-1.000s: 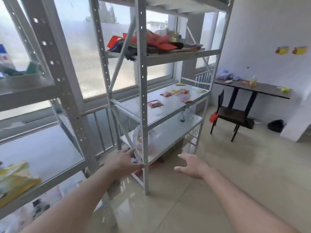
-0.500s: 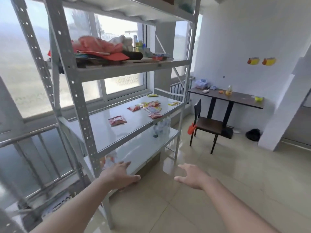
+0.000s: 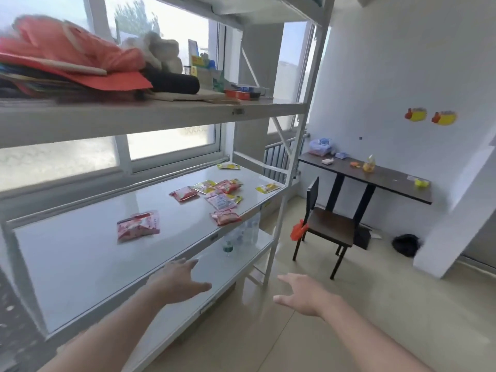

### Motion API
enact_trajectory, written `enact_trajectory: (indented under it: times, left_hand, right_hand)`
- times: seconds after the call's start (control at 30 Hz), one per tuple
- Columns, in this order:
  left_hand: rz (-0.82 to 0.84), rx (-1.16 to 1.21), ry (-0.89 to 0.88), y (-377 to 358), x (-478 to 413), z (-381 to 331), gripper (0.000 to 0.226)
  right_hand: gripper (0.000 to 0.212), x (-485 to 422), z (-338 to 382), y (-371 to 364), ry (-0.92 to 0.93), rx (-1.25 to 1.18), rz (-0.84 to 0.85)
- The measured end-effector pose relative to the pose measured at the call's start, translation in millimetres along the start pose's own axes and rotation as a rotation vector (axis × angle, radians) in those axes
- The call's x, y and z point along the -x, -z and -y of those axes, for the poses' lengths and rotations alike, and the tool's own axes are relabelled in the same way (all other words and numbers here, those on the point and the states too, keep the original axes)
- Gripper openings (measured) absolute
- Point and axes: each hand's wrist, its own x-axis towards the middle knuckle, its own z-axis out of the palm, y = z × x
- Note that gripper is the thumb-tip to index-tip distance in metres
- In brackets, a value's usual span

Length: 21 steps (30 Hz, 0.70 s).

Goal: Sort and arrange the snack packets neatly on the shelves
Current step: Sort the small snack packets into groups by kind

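Note:
Several snack packets lie scattered on the middle shelf (image 3: 80, 264) of a white metal rack. A red packet (image 3: 138, 226) lies alone near the shelf's middle. Farther right sit a red packet (image 3: 183, 193), a loose cluster of red and yellow packets (image 3: 221, 193), a red packet at the front edge (image 3: 225, 217) and two yellow packets (image 3: 268, 188) (image 3: 228, 165). My left hand (image 3: 178, 281) hovers open over the shelf's front edge, short of the packets. My right hand (image 3: 302, 291) is open in front of the rack, over the floor. Both hands hold nothing.
The upper shelf (image 3: 161, 114) carries red cloth, papers and boxes. Water bottles (image 3: 241, 234) stand on the lower shelf. A rack upright (image 3: 288, 170) rises at the right end. A dark chair (image 3: 327, 226) and table (image 3: 375, 178) stand beyond, on a tiled floor.
My view has moved right and closer to the rack, so the packet shelf now fills the left half. Both hands stay open and extended, the left now over the shelf edge.

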Motion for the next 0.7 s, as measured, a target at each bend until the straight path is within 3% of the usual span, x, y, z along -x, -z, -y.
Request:
enact_trajectory:
  times: [0.4, 0.57, 0.7]
  left_hand:
    - [-0.014, -0.023, 0.095, 36, -211, -74, 0.083]
    - [-0.08, 0.068, 0.174, 22, -325, -108, 0.086]
    - [-0.228, 0.134, 0.221, 13, -429, -132, 0.093]
  right_hand:
    - [0.076, -257, -87, 95, 0.047, -0.042, 0.008]
    - [0.068, -414, -107, 134, 0.256, 0.09, -0.002]
    - [0.063, -538, -101, 161, 0.471, 0.163, -0.093]
